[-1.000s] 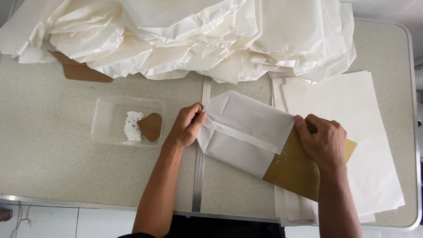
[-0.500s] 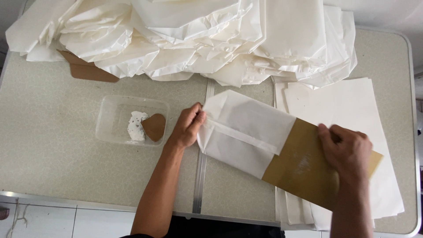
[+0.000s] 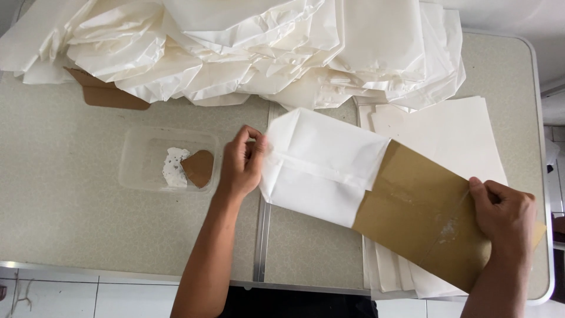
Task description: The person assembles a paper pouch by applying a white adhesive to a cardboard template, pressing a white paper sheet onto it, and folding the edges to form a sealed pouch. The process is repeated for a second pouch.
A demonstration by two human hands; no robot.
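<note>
left hand [image 3: 242, 162] pinching folded white paper bag [image 3: 321, 165], right hand [image 3: 506, 215] gripping flat brown cardboard insert [image 3: 421, 212], half out of bag

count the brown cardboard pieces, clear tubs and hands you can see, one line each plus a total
Brown cardboard pieces: 3, the big board sliding out of the folded white paper bag, one under the paper heap, a small one in the tub
Clear plastic tubs: 1
Hands: 2, left hand, right hand
Total: 6
</note>
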